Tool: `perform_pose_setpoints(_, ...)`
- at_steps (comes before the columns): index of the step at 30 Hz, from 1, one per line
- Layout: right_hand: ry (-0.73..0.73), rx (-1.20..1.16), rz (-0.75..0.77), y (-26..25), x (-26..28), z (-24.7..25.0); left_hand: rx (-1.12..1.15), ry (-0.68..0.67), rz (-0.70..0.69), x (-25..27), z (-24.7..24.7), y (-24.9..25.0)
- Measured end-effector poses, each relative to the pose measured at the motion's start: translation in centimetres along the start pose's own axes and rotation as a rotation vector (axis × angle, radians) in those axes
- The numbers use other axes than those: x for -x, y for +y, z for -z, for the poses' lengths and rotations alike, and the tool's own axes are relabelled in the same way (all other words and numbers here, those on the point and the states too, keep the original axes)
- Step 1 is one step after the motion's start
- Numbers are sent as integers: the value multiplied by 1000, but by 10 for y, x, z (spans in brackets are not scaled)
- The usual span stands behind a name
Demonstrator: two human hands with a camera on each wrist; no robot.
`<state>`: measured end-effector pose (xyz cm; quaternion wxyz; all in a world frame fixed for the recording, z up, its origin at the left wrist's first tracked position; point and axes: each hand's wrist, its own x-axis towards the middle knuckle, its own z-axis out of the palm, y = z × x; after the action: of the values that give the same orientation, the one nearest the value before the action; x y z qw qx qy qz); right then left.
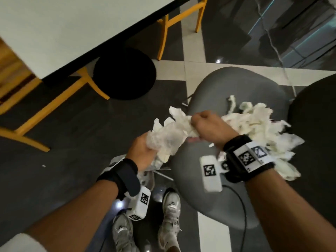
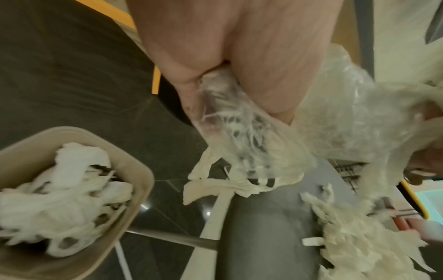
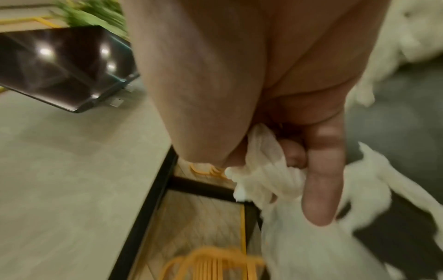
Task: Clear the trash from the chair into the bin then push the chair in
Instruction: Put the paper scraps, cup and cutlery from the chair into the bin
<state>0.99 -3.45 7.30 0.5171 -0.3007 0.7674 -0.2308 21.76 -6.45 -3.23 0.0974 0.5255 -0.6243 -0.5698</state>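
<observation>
A grey chair (image 1: 236, 84) stands on the floor with a heap of white shredded paper trash (image 1: 258, 124) on its seat. My left hand (image 1: 143, 151) grips a wad of clear plastic wrap and paper shreds (image 1: 165, 137) off the chair's left edge. My right hand (image 1: 209, 124) clutches crumpled white tissue (image 1: 180, 119) right beside it. In the left wrist view my left hand (image 2: 215, 85) is closed round the wrap (image 2: 239, 132), and a beige bin (image 2: 134, 189) with white paper inside sits below at the left. In the right wrist view my right hand (image 3: 299, 161) holds the tissue (image 3: 263, 170).
A white table (image 1: 72, 30) with a black edge fills the upper left, with yellow chair legs (image 1: 54, 106) and a round black base (image 1: 125, 73) beneath it. A dark chair back (image 1: 316, 124) rises at the right. My shoes (image 1: 171, 215) stand by the chair.
</observation>
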Motion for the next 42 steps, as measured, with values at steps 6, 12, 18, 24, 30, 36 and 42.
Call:
perform_pose_setpoints(6, -320, 203, -78, 51, -50, -177, 23, 71, 269, 16, 46, -125)
perform_pose_setpoints(12, -470, 72, -253, 130, -106, -307, 94, 32, 518, 8, 41, -257)
perform_pose_setpoints(18, -304, 46, -358, 191, -144, -353, 268, 71, 589, -8, 26, -304)
perform_pose_setpoints(24, -176, 329, -281, 209, -139, -320, 160, -203, 457, -13, 21, -283)
perform_pose_setpoints(30, -61, 437, -58, 187, -123, -282, -25, -388, 402, -30, -4, -257)
perform_pose_setpoints(36, 93, 472, -9, 195, -146, -265, -597, -192, 264, -31, -2, -268)
perform_pose_setpoints(42, 56, 514, -83, 207, -167, -258, -673, -45, 181, -21, 14, -283)
